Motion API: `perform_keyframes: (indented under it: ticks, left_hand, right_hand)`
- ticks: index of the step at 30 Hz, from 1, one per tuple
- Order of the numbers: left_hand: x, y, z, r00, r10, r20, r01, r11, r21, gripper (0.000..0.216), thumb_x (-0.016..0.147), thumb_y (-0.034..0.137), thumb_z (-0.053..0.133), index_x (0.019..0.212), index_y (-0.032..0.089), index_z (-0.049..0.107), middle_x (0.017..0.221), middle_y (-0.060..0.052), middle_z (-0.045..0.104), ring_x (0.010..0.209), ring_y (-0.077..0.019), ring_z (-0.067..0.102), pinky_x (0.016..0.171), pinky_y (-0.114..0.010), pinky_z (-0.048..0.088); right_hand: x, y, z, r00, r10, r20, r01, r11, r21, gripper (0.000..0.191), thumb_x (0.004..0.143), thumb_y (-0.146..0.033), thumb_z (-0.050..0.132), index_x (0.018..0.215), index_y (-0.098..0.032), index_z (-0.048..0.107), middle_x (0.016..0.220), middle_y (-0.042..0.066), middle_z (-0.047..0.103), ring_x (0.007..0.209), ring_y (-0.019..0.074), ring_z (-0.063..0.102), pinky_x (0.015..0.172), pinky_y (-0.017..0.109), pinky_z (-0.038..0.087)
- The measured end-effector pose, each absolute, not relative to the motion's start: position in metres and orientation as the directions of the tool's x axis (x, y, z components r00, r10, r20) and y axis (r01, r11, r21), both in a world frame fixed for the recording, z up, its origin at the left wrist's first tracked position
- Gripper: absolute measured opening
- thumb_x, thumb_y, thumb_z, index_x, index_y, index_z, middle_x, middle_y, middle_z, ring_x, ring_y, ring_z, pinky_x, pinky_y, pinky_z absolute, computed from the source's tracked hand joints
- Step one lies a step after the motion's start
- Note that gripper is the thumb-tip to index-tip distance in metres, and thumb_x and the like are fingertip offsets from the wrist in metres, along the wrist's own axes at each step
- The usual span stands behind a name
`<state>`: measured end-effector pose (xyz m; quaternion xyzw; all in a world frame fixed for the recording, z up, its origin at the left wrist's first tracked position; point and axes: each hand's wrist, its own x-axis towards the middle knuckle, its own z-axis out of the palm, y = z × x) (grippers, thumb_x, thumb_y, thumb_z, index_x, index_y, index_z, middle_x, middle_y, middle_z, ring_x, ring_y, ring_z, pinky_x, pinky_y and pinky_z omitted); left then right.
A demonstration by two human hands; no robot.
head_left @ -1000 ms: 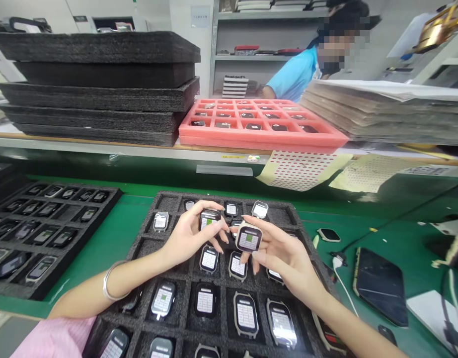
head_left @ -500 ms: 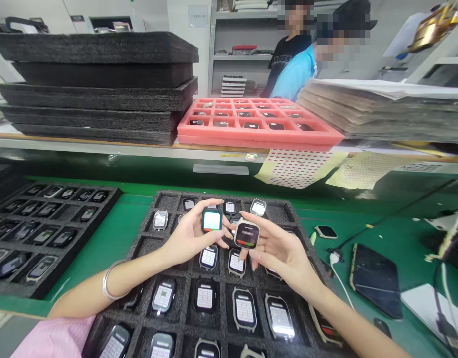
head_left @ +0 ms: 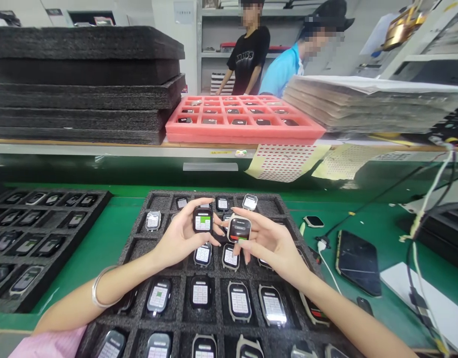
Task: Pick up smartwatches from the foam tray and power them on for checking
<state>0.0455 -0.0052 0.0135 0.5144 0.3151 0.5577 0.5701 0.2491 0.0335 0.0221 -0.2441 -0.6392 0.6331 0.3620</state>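
My left hand (head_left: 179,237) grips a dark-cased smartwatch body (head_left: 202,220) whose lit screen shows a green band above a white grid. My right hand (head_left: 268,242) grips a light-cased smartwatch body (head_left: 239,228) with a dark screen and a red bar. Both hands hover close together over a black foam tray (head_left: 139,233). Its pockets hold several strapless watch bodies with lit white grid screens, such as one in the near rows (head_left: 238,301). A metal bangle (head_left: 98,293) circles my left wrist.
Another black foam tray (head_left: 46,268) of watch bodies lies left on the green mat. A dark phone (head_left: 358,261), a white cable (head_left: 328,266) and a loose watch body (head_left: 313,221) lie right. The shelf carries stacked black foam (head_left: 83,84), a red tray (head_left: 244,130) and paper stacks (head_left: 363,104). Two people stand behind.
The left watch's screen went from a grid to plain white to a green-topped grid. The right watch's screen turned from a grid to dark with a red bar. A second person appeared behind.
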Motion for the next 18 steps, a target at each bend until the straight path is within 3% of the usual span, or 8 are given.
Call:
perform_keyframes:
  ticks: [7,12,18]
  left_hand:
    - [0.0460,-0.0082,0.0124,0.169,0.966,0.196,-0.301,-0.139,0.944,0.053,0.077,0.010,0.064,0.124,0.018,0.042,0.100,-0.008,0.060,0.087,-0.0199,0.062,0.074,-0.034,0.058]
    - [0.0459,-0.0090,0.0107,0.193,0.962,0.193,-0.308,-0.127,0.943,0.052,0.078,0.008,0.062,0.124,0.019,0.041,0.100,-0.007,0.059,0.086,-0.0185,0.062,0.072,-0.031,0.058]
    - [0.0466,-0.0080,0.0078,0.208,0.960,0.187,-0.312,-0.116,0.943,0.052,0.078,0.008,0.062,0.124,0.019,0.041,0.099,-0.008,0.059,0.086,-0.0189,0.061,0.072,-0.032,0.058]
  right_hand:
    - [0.2499,0.0348,0.0197,-0.635,0.758,0.149,-0.160,0.060,-0.985,0.052,0.082,-0.017,0.063,0.132,-0.018,0.048,0.088,0.006,0.068,0.066,0.0165,0.067,0.049,0.022,0.052]
    - [0.2511,0.0358,0.0179,-0.590,0.794,0.147,-0.135,0.083,-0.987,0.033,0.089,-0.023,0.056,0.122,-0.018,0.056,0.091,0.008,0.068,0.055,0.0137,0.065,0.043,0.021,0.050]
    - [0.2510,0.0371,0.0148,-0.598,0.789,0.140,-0.090,0.108,-0.990,0.031,0.090,-0.024,0.055,0.121,-0.018,0.058,0.092,0.008,0.068,0.053,0.0129,0.064,0.041,0.019,0.048]
